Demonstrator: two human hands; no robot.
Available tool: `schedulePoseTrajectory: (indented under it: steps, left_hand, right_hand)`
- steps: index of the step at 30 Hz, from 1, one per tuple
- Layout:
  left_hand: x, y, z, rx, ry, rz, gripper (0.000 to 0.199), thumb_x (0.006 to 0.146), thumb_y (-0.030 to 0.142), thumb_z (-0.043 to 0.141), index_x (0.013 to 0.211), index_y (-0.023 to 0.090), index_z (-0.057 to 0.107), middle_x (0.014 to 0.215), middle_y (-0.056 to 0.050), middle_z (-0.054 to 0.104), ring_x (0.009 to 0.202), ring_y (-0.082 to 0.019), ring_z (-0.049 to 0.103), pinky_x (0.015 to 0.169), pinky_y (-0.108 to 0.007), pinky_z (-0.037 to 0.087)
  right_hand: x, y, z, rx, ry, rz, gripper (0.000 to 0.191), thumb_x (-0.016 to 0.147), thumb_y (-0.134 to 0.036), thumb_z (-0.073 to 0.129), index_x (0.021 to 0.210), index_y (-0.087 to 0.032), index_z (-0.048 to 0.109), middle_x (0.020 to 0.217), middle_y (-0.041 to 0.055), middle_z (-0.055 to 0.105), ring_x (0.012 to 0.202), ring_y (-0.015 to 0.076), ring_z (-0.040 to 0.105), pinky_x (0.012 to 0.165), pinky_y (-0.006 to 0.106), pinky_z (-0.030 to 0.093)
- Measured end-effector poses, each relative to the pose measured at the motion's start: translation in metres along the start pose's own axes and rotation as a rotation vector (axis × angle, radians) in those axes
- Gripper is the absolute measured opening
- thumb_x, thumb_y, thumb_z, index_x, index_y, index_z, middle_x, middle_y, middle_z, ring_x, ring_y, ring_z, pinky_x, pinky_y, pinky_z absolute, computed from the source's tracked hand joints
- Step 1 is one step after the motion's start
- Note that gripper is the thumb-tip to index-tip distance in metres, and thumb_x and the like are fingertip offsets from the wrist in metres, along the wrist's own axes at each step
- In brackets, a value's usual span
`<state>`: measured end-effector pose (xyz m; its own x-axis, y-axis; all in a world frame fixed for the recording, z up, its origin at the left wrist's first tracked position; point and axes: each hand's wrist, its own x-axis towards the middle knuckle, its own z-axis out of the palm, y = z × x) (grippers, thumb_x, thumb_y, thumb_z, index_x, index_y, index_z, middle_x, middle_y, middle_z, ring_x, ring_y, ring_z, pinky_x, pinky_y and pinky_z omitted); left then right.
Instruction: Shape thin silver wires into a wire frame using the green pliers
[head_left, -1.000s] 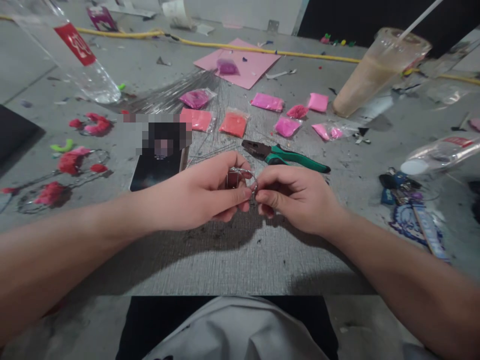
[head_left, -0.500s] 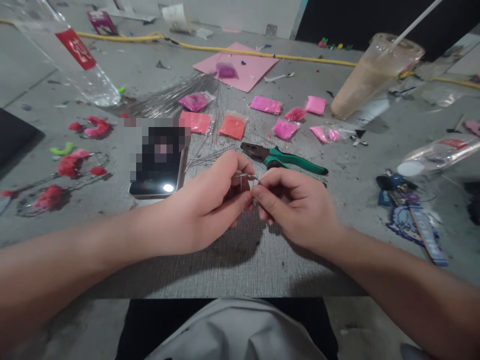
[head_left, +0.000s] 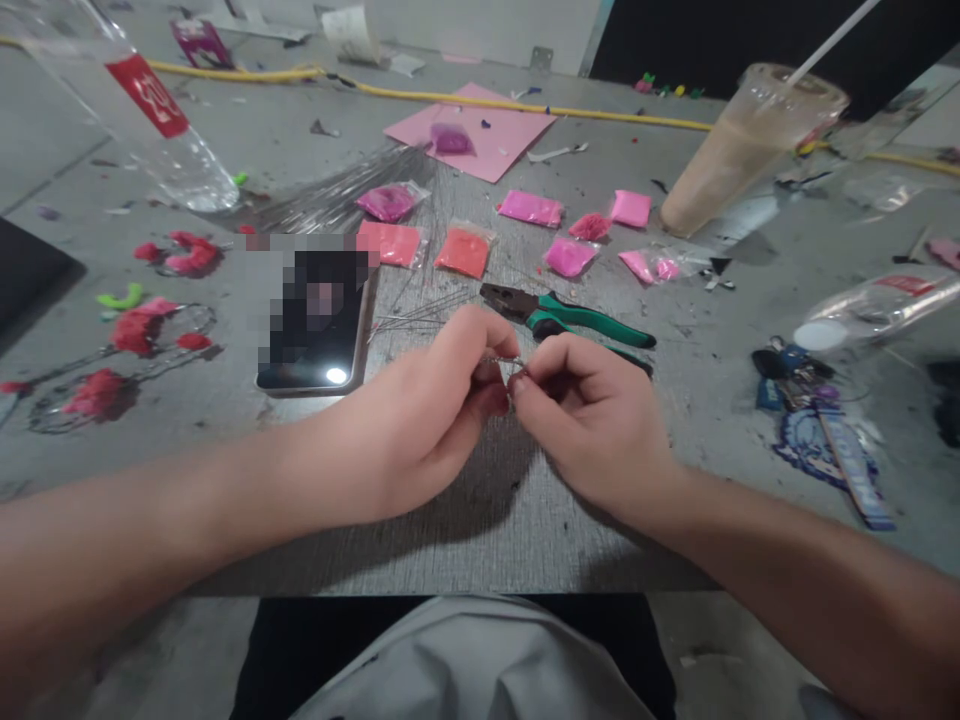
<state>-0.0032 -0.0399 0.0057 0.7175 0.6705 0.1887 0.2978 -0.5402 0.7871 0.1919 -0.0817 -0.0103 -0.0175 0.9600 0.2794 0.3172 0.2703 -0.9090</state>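
Between my two hands is a short length of thin twisted wire (head_left: 501, 361), mostly covered by my fingers. My left hand (head_left: 427, 420) is closed on its left part, thumb and index finger bent round it. The fingertips of my right hand (head_left: 592, 410) pinch the other end. Just beyond my right hand lie pliers (head_left: 577, 316) with green and black handles. Loose straight wires (head_left: 424, 315) lie behind my left hand, and a phone (head_left: 319, 320) with a lit spot rests left of them.
Behind are several pink and orange clay packets (head_left: 465, 250), a wire bundle (head_left: 337, 190) and pink paper (head_left: 495, 150). Wire pieces with red clay (head_left: 135, 330) lie left. A water bottle (head_left: 172, 130), a drink cup (head_left: 742, 150), a lying bottle (head_left: 877, 310) and keychains (head_left: 817, 430) stand or lie around.
My left fingers have shifted slightly right and curled further over the wire, so less of it shows. My right hand stays nearly in place, still pinching.
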Motion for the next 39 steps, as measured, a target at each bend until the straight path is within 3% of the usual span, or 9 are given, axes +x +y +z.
schedulePoseTrajectory:
  steps: [4,7,10,17,20,26,32,35,39]
  left_hand:
    - [-0.001,0.005,-0.002,0.042,0.027,0.058,0.035,0.097,0.005,0.055,0.121,0.027,0.04,0.096,0.002,0.06,0.078,-0.012,0.064,0.067,-0.027,0.051]
    - [0.001,0.006,-0.005,-0.032,0.046,0.008,0.023,0.103,0.011,0.053,0.115,0.027,0.043,0.092,0.003,0.059,0.072,-0.011,0.061,0.067,-0.027,0.052]
    - [0.002,0.004,-0.004,-0.098,0.051,-0.05,0.015,0.106,0.018,0.054,0.114,0.027,0.046,0.085,0.004,0.059,0.069,-0.012,0.062,0.066,-0.028,0.052]
    - [0.004,0.003,0.002,-0.146,0.089,-0.096,0.016,0.107,0.022,0.054,0.122,0.025,0.049,0.081,0.004,0.062,0.063,-0.012,0.06,0.06,-0.026,0.05]
    - [0.008,0.004,0.0,-0.145,0.078,-0.144,0.008,0.109,0.03,0.052,0.114,0.023,0.052,0.077,0.003,0.061,0.062,-0.012,0.059,0.059,-0.026,0.049]
    - [0.015,0.007,-0.003,-0.125,0.08,-0.221,0.018,0.108,0.032,0.052,0.094,0.021,0.055,0.066,0.004,0.059,0.057,-0.012,0.056,0.054,-0.026,0.045]
    - [0.016,0.005,-0.002,0.026,0.116,-0.201,0.021,0.106,0.032,0.053,0.087,0.023,0.049,0.068,0.003,0.063,0.058,-0.013,0.056,0.056,-0.029,0.043]
    - [0.015,0.002,-0.001,0.165,0.138,-0.154,0.02,0.103,0.028,0.054,0.086,0.024,0.045,0.071,0.001,0.063,0.059,-0.015,0.055,0.056,-0.031,0.039]
    - [0.013,0.001,-0.003,0.19,0.123,-0.141,0.02,0.103,0.027,0.054,0.087,0.025,0.042,0.075,0.0,0.064,0.063,-0.016,0.057,0.058,-0.032,0.04]
  right_hand:
    - [-0.003,-0.001,-0.002,-0.216,0.048,-0.213,0.016,0.089,-0.016,0.067,0.079,-0.024,0.057,0.068,-0.0037,0.059,0.059,0.0111,0.053,0.054,0.027,0.043]
    - [-0.003,-0.002,-0.005,-0.372,0.027,-0.354,0.013,0.099,-0.021,0.063,0.086,-0.024,0.061,0.074,-0.0004,0.066,0.066,0.0138,0.059,0.061,0.029,0.046]
    - [-0.002,-0.003,-0.006,-0.426,0.04,-0.358,0.017,0.103,-0.026,0.06,0.087,-0.024,0.061,0.074,0.0007,0.068,0.067,0.0152,0.061,0.063,0.031,0.047]
    - [-0.002,0.001,-0.001,-0.462,0.08,-0.371,0.017,0.107,-0.026,0.057,0.091,-0.023,0.061,0.079,0.0025,0.071,0.072,0.0159,0.063,0.066,0.031,0.047]
    - [-0.001,0.006,0.0,-0.536,0.069,-0.395,0.018,0.109,-0.027,0.053,0.093,-0.023,0.06,0.082,0.0045,0.072,0.077,0.018,0.064,0.069,0.033,0.047]
    - [0.001,0.012,0.007,-0.586,0.109,-0.467,0.018,0.109,-0.024,0.049,0.092,-0.023,0.057,0.082,0.0053,0.07,0.077,0.0182,0.063,0.07,0.033,0.047]
    - [0.005,0.014,0.013,-0.5,0.151,-0.367,0.021,0.107,-0.025,0.052,0.086,-0.023,0.055,0.077,0.0029,0.068,0.072,0.0163,0.061,0.066,0.031,0.045]
    - [0.008,0.014,0.013,-0.374,0.136,-0.269,0.021,0.102,-0.027,0.057,0.081,-0.022,0.056,0.072,0.0,0.065,0.064,0.0136,0.058,0.061,0.028,0.044]
    - [0.01,0.011,0.011,-0.214,0.103,-0.103,0.019,0.094,-0.026,0.063,0.076,-0.022,0.056,0.067,-0.0028,0.062,0.059,0.0119,0.056,0.056,0.026,0.044]
